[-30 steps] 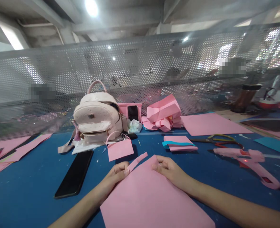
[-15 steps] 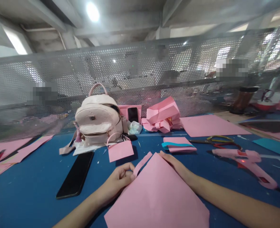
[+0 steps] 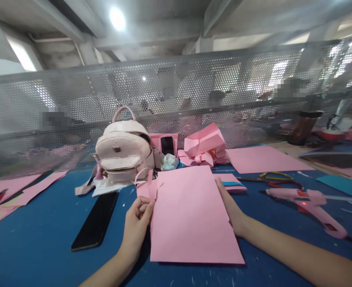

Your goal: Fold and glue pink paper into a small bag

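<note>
A large pink sheet of paper (image 3: 193, 219) is held up in front of me, tilted over the blue table. My left hand (image 3: 140, 217) pinches a narrow pink paper strip (image 3: 151, 187) beside the sheet's left edge. My right hand (image 3: 231, 207) holds the sheet along its right edge, with part of the fingers hidden behind it. Behind the strip lies a small pink paper piece with a looped handle (image 3: 142, 189), partly covered. A folded pink paper with a blue band (image 3: 231, 182) sits beyond my right fingertips.
To the left lie a black phone (image 3: 95, 221) and a cream backpack (image 3: 123, 151). Crumpled pink paper (image 3: 204, 145) is at the back. On the right are scissors (image 3: 274, 177), a pink glue gun (image 3: 310, 207) and a flat pink sheet (image 3: 268, 158). A perforated metal screen (image 3: 170, 87) stands behind.
The large pink sheet has turned from corner-up to nearly straight, its lower edge now showing. My left hand has moved left with the strip; my right hand has slid slightly right.
</note>
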The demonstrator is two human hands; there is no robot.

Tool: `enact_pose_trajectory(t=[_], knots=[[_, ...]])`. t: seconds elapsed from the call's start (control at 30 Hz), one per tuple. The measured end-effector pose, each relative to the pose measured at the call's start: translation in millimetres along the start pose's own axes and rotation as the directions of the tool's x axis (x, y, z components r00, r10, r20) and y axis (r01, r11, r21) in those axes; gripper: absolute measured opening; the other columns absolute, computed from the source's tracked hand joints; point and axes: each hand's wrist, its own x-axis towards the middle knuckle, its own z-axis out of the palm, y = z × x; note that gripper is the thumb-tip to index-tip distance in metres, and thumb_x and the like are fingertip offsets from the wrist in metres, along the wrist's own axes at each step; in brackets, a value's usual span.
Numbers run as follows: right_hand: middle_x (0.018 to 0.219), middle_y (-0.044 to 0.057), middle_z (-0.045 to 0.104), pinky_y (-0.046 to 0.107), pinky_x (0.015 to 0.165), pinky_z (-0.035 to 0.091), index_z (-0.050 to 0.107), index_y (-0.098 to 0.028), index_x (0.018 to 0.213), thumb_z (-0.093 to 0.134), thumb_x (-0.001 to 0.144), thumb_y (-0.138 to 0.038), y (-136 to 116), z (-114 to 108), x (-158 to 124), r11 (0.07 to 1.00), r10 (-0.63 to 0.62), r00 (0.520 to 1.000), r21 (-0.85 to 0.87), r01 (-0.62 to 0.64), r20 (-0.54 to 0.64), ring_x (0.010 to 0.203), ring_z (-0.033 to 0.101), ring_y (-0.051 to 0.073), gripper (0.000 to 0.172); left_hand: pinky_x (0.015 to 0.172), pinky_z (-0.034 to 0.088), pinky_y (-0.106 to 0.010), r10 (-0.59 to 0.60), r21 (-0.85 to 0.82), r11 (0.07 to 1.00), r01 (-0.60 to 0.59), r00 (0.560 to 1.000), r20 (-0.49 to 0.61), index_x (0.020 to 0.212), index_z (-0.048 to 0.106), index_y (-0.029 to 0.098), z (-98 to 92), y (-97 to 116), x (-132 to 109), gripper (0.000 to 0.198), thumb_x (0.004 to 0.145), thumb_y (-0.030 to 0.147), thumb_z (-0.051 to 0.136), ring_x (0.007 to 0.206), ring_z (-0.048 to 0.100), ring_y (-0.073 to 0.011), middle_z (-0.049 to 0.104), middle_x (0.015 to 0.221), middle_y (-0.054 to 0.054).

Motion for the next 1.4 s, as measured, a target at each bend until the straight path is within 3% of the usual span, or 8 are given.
enact_pose_trajectory(t=[0.13, 0.2, 0.27, 0.37, 0.67, 0.93, 1.13, 1.4], knots=[[0.097, 0.014, 0.077, 0.043, 0.085, 0.056, 0.069, -0.013, 0.107, 0.065, 0.078, -0.068, 3, 1, 2, 0.997, 0.045, 0.999, 0.057, -0.047, 0.024, 0.094, 0.073, 0.03, 0.062, 0.044, 0.021, -0.014, -0.007, 0.035, 0.999, 0.006, 1.0, 0.01, 0.074, 0.052, 0.018, -3.7, 0, 5, 0.048, 0.074, 0.06, 0.075, 0.044, 0.029, -0.0042, 0.034, 0.048, 0.012], [0.109, 0.013, 0.076, 0.043, 0.093, 0.054, 0.066, -0.015, 0.115, 0.08, 0.073, -0.046, 8, 3, 2, 1.0, 0.008, 1.0, 0.016, -0.007, -0.027, 0.102, 0.071, 0.03, 0.055, 0.043, 0.025, -0.014, -0.036, 0.041, 0.999, 0.033, 0.998, 0.053, 0.075, 0.052, 0.019, -6.3, 0, 7, 0.048, 0.073, 0.061, 0.075, 0.04, 0.034, -0.0041, 0.037, 0.045, 0.012], [0.116, 0.012, 0.074, 0.044, 0.094, 0.054, 0.064, -0.017, 0.12, 0.083, 0.071, -0.039, 12, 5, 2, 0.995, -0.076, 0.989, -0.069, 0.068, -0.124, 0.105, 0.07, 0.031, 0.056, 0.041, 0.032, -0.015, -0.079, 0.046, 0.996, 0.074, 0.99, 0.116, 0.079, 0.054, 0.018, -9.0, -2, 7, 0.048, 0.073, 0.061, 0.075, 0.036, 0.043, -0.0059, 0.044, 0.044, 0.011], [0.113, 0.014, 0.075, 0.047, 0.088, 0.057, 0.066, -0.015, 0.116, 0.081, 0.072, -0.048, 11, 5, 4, 0.959, -0.199, 0.95, -0.247, 0.138, -0.24, 0.104, 0.07, 0.035, 0.056, 0.039, 0.041, -0.018, -0.154, 0.048, 0.988, 0.147, 0.964, 0.215, 0.076, 0.055, 0.017, -12.5, -4, 6, 0.05, 0.069, 0.06, 0.079, 0.035, 0.049, -0.0078, 0.053, 0.046, 0.008], [0.105, 0.014, 0.077, 0.045, 0.084, 0.059, 0.074, -0.018, 0.108, 0.073, 0.074, -0.06, 4, 0, 9, 0.836, -0.381, 0.867, -0.52, 0.176, -0.32, 0.104, 0.07, 0.037, 0.055, 0.042, 0.055, -0.02, -0.32, 0.058, 0.946, 0.319, 0.89, 0.324, 0.07, 0.059, 0.014, -14.7, -9, 12, 0.051, 0.066, 0.06, 0.081, 0.049, 0.067, -0.0144, 0.065, 0.053, 0.0], [0.109, 0.014, 0.076, 0.045, 0.078, 0.061, 0.072, -0.016, 0.112, 0.07, 0.076, -0.061, 3, 1, 8, 0.81, -0.392, 0.862, -0.564, 0.158, -0.322, 0.099, 0.071, 0.037, 0.057, 0.04, 0.055, -0.02, -0.316, 0.018, 0.945, 0.327, 0.895, 0.316, 0.07, 0.057, 0.015, -16.0, -8, 12, 0.049, 0.068, 0.057, 0.082, 0.049, 0.069, -0.0155, 0.068, 0.054, -0.002], [0.117, 0.015, 0.073, 0.041, 0.074, 0.061, 0.067, -0.017, 0.122, 0.069, 0.08, -0.058, 9, -6, 12, 0.839, -0.337, 0.9, -0.522, 0.154, -0.277, 0.099, 0.071, 0.034, 0.058, 0.04, 0.054, -0.018, -0.264, -0.04, 0.956, 0.292, 0.908, 0.326, 0.071, 0.058, 0.014, -18.7, -15, 11, 0.043, 0.073, 0.052, 0.08, 0.046, 0.068, -0.0141, 0.069, 0.053, -0.002], [0.112, 0.014, 0.075, 0.04, 0.074, 0.06, 0.07, -0.016, 0.113, 0.071, 0.079, -0.058, 10, -6, 10, 0.852, -0.349, 0.89, -0.494, 0.172, -0.292, 0.097, 0.072, 0.034, 0.053, 0.043, 0.056, -0.017, -0.297, -0.009, 0.942, 0.335, 0.847, 0.44, 0.076, 0.059, 0.013, -20.1, -6, 14, 0.043, 0.071, 0.049, 0.083, 0.05, 0.071, -0.0144, 0.071, 0.059, -0.002]])
